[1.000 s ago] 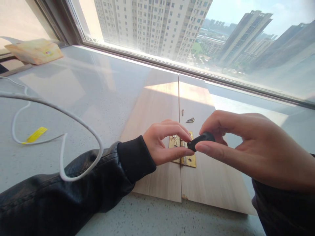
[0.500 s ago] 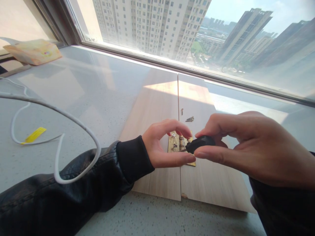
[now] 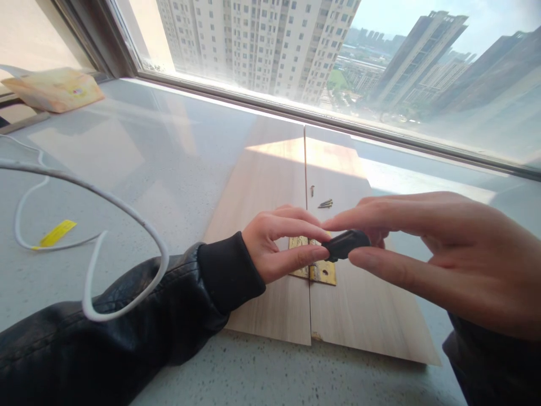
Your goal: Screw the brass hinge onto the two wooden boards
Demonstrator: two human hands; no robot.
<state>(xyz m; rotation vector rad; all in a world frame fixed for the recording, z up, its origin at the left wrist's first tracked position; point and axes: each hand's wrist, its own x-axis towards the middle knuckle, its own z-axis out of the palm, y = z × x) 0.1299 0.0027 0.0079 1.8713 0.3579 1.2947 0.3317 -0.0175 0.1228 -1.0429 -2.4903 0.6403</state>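
Right hand (image 3: 439,254) pinching black screwdriver handle (image 3: 346,244) over brass hinge (image 3: 315,269). Left hand (image 3: 281,242) fingertips closed near the tip (on what, unclear), two wooden boards (image 3: 274,180) beneath.

Hinge (image 3: 318,271): brass-gold. Tool handle (image 3: 347,243): matte black. Boards (image 3: 270,186): pale wood grain, beige. Sleeve (image 3: 127,321): black, leather sheen. Cable (image 3: 105,197): white, with yellow tag (image 3: 54,233). Counter (image 3: 127,146): grey, finely speckled. Packet (image 3: 54,88): yellow-tan.
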